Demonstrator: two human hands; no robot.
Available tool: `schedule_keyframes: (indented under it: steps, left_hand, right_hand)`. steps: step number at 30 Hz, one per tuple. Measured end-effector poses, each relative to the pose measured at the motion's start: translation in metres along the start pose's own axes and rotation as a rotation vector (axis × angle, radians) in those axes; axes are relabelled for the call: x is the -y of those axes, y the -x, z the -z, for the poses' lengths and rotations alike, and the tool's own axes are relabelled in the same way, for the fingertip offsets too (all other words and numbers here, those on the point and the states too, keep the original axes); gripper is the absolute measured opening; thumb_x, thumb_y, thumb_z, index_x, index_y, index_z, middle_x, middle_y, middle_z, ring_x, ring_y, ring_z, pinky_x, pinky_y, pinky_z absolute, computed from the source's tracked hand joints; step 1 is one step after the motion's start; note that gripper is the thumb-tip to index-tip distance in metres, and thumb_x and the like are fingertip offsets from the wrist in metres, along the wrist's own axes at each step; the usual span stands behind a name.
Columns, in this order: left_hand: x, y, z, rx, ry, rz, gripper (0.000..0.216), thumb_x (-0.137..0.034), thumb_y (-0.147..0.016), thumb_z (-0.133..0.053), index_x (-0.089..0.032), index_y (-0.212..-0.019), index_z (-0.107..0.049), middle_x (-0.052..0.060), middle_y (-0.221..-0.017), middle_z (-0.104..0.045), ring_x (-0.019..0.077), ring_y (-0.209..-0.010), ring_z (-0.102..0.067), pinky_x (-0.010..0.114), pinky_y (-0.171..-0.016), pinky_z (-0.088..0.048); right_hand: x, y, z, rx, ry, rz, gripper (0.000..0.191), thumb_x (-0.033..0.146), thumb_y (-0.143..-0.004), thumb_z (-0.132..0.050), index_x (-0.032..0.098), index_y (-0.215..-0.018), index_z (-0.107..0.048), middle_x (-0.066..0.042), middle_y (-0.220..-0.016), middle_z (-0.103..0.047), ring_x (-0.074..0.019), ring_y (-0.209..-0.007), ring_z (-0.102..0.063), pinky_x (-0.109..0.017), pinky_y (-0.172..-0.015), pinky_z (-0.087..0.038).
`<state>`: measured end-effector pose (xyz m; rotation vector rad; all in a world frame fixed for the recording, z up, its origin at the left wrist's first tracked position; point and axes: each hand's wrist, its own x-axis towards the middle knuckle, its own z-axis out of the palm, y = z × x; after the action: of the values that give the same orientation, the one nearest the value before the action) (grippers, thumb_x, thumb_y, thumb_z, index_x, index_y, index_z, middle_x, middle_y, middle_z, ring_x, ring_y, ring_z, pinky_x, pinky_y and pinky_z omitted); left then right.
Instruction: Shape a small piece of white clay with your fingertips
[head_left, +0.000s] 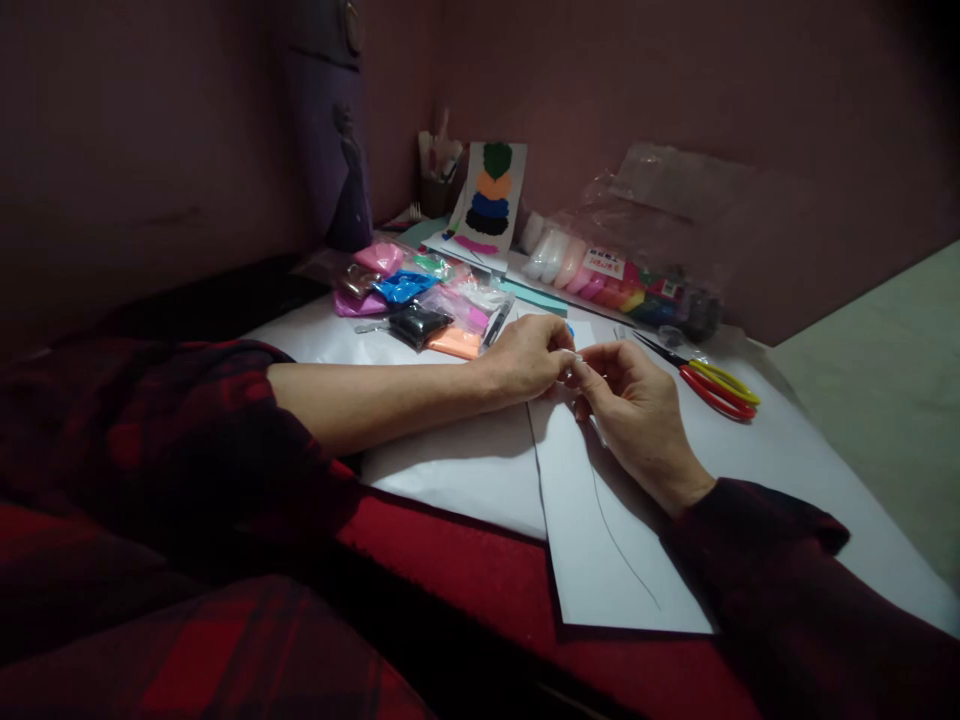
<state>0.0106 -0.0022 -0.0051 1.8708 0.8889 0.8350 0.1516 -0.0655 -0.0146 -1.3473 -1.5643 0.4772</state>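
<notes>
My left hand [531, 352] and my right hand [637, 415] meet fingertip to fingertip above the table, both closed in a pinch. Between them is a small whitish piece [576, 362], too small and partly covered to name its kind. Beneath the hands lies a white sheet of paper [577, 540] with one thin curved line drawn on it. A bit of blue shows on the paper just behind my fingers. Scissors [720, 388] with red and yellow handles lie to the right of my right hand, their blades pointing away to the left.
Small bags of coloured modelling clay [420, 322] are heaped beyond my left forearm. A large clear bag of clay packs [607, 270] lies against the wall. A card with coloured shapes [491, 205] leans near a cup of tools [436, 185]. A purple cylinder [330, 150] stands at left.
</notes>
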Motion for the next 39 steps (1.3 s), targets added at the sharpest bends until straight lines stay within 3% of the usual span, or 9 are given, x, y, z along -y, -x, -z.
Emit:
schedule_keyframes:
  steps: [6,19,26,32,39]
  left_hand:
    - [0.0012,-0.0006,-0.0008,-0.03,0.022,-0.015,0.012,-0.019,-0.079,-0.054,-0.015,-0.09,-0.056,-0.002,-0.062,-0.059,0.0079,-0.048,-0.055,0.021,-0.048,-0.042]
    - [-0.0032,0.0007,-0.0003,-0.01,0.053,-0.018,0.009,-0.02,-0.08,-0.055,-0.013,-0.083,-0.06,0.0,-0.067,-0.062,0.0072,-0.05,-0.057,0.02,-0.048,-0.042]
    - [-0.0065,-0.0002,-0.0004,-0.012,0.064,-0.002,0.008,-0.017,-0.083,-0.053,-0.012,-0.082,-0.06,-0.001,-0.065,-0.062,0.0063,-0.046,-0.054,0.02,-0.047,-0.041]
    - [-0.0063,-0.0004,-0.0011,-0.036,0.12,-0.014,0.008,-0.019,-0.081,-0.059,-0.012,-0.076,-0.058,-0.001,-0.061,-0.061,0.0055,-0.045,-0.053,0.019,-0.047,-0.039]
    - [-0.0043,0.0003,-0.0015,-0.041,0.108,-0.025,0.005,-0.017,-0.078,-0.06,-0.013,-0.077,-0.058,-0.002,-0.06,-0.061,0.0057,-0.046,-0.053,0.018,-0.047,-0.039]
  right_hand:
    - [0.0015,0.0001,-0.0006,0.012,-0.001,0.005,0.014,0.032,-0.086,-0.065,0.021,-0.08,-0.058,0.001,-0.066,-0.061,-0.0121,-0.048,-0.053,-0.028,-0.046,-0.043]
    - [0.0011,-0.0008,-0.0003,-0.049,-0.014,0.006,0.016,0.031,-0.084,-0.067,0.022,-0.077,-0.056,0.002,-0.065,-0.061,-0.0114,-0.045,-0.053,-0.027,-0.044,-0.042]
    - [0.0009,-0.0008,-0.001,-0.055,-0.046,-0.01,0.016,0.034,-0.087,-0.064,0.021,-0.081,-0.057,0.001,-0.07,-0.063,-0.0098,-0.044,-0.054,-0.026,-0.042,-0.042]
    - [0.0018,-0.0005,-0.0003,-0.051,-0.089,-0.042,0.028,0.045,-0.083,-0.067,0.021,-0.093,-0.057,0.0,-0.073,-0.065,-0.0111,-0.046,-0.055,-0.027,-0.044,-0.045]
    - [0.0028,-0.0004,0.0003,-0.001,-0.047,-0.003,0.025,0.041,-0.085,-0.066,0.019,-0.075,-0.06,0.0,-0.065,-0.062,-0.01,-0.048,-0.053,-0.025,-0.046,-0.042]
